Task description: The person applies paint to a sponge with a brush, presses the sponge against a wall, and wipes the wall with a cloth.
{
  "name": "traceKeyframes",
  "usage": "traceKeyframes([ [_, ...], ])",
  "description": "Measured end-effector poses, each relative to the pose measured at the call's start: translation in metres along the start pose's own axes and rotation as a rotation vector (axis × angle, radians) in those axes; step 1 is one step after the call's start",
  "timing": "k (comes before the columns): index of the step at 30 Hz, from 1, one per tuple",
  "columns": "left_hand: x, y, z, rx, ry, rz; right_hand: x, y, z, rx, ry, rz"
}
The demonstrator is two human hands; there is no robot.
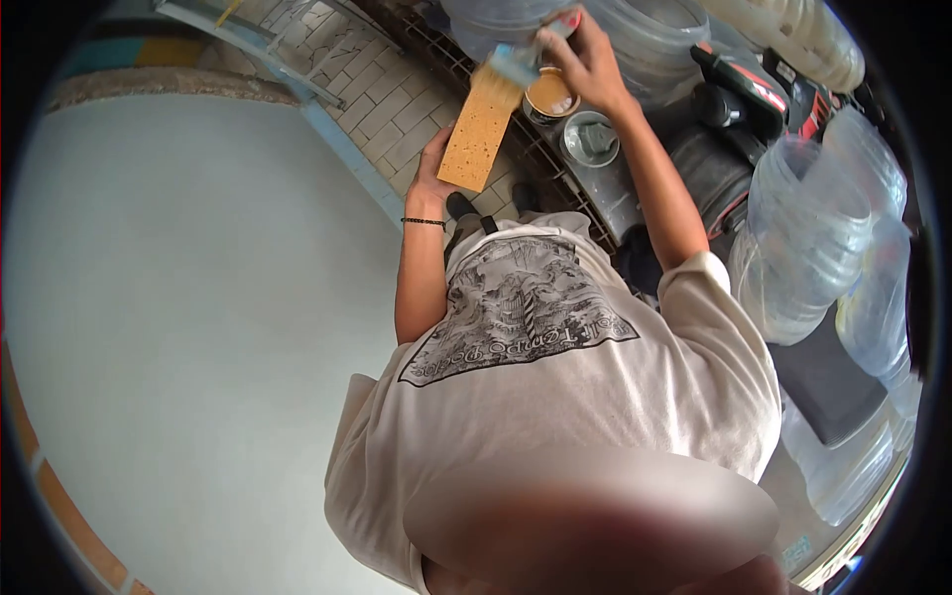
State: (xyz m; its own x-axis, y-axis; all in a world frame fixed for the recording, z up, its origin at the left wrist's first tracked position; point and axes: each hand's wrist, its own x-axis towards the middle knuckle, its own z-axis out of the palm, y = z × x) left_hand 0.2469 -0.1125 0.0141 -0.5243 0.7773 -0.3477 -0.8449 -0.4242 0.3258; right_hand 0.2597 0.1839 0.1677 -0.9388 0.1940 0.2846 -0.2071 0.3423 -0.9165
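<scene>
A rectangular yellow-orange block (477, 134) with small dark specks is held in my left hand (432, 164), whose fingers are mostly behind it. My right hand (585, 64) grips the handle of a wide brush (515, 67) with a blue ferrule. The bristles touch or overlap the far end of the block; motion blurs them slightly. Just below the brush and my right hand stands an open can (551, 94) with orange-yellow contents. Beside it is a second round container (591, 139) with greyish contents.
A large pale grey surface (208, 258) with a blue edge fills the left. Cut clear plastic bottles (798, 238) crowd the right, near a black and red power tool (746, 91). Paving (382, 114) and my feet show below. A metal frame (260, 40) stands at the upper left.
</scene>
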Motion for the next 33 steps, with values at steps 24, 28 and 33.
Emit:
traceKeyframes([
  [24,-0.024,-0.029,-0.023,-0.111,0.233,0.361,-0.092,0.032,-0.012,-0.261,0.068,-0.29],
  [28,-0.051,-0.045,-0.019,-0.081,0.347,0.461,-0.09,0.068,-0.006,-0.469,0.062,-0.238],
  [33,-0.095,-0.073,-0.016,-0.156,0.522,0.551,-0.104,0.112,0.017,-0.487,0.063,-0.242],
])
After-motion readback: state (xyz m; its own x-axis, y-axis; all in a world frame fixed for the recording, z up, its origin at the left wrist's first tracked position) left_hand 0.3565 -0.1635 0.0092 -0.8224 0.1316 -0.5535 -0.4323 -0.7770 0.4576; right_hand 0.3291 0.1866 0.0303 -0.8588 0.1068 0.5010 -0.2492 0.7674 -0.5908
